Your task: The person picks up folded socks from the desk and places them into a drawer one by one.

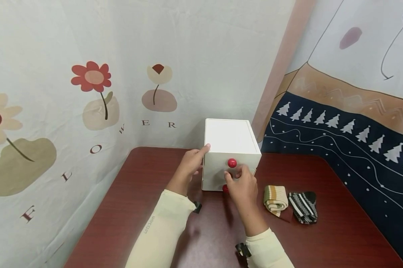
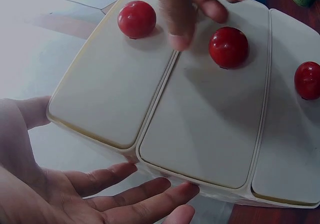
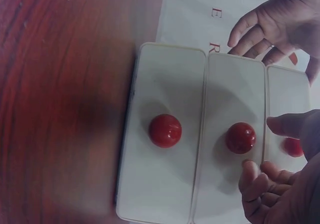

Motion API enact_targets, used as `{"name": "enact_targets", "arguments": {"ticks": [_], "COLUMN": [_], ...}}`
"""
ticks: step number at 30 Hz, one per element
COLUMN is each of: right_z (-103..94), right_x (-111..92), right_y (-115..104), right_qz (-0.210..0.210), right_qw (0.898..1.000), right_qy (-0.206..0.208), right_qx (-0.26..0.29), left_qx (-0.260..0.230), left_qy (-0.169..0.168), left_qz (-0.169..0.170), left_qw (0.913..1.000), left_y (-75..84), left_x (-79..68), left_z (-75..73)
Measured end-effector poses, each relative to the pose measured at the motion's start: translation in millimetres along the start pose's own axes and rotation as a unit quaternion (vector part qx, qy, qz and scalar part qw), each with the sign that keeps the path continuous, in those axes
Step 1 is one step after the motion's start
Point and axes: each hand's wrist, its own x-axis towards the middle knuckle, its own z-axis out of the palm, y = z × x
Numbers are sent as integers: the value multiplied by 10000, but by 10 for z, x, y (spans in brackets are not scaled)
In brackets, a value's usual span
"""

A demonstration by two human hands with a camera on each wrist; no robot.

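Observation:
A small white drawer box (image 1: 231, 136) stands on the table, its three drawer fronts each bearing a round red knob. My left hand (image 1: 190, 163) steadies the box's left side, fingers extended along the side and thumb at the top front edge. In front of the drawers is my right hand (image 1: 244, 188), thumb and fingers apart around the middle knob (image 3: 241, 138), with a gap showing between them and it. The top knob (image 1: 232, 163) and the bottom knob (image 3: 165, 131) are untouched. All three drawers sit closed.
Right of the box, a rolled cream sock bundle (image 1: 275, 199) with tan bands lies beside folded black-and-white patterned socks (image 1: 303, 208). The dark red table (image 1: 121, 223) meets a printed cloth wall (image 1: 188, 56) behind the box.

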Motion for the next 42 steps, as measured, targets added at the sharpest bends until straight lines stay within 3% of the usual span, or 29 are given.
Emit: {"name": "enact_targets", "arguments": {"ticks": [10,20,42], "right_z": [92,128,-44], "right_x": [3,-5,-231], "right_y": [55,63,62], "right_qz": [461,417,381], "right_qw": [9978,9984,9969], "right_qy": [-411,-334,-555], "right_qx": [232,156,-410], "left_qx": [-84,-44,-59], "left_qy": [-111,-98,-111], "left_qz": [-116,-49,-222], "left_qw": [9998,9999,9997], "left_y": [0,-13,-12], "left_x": [-13,-5,38], "left_z": [-11,10,42]}}
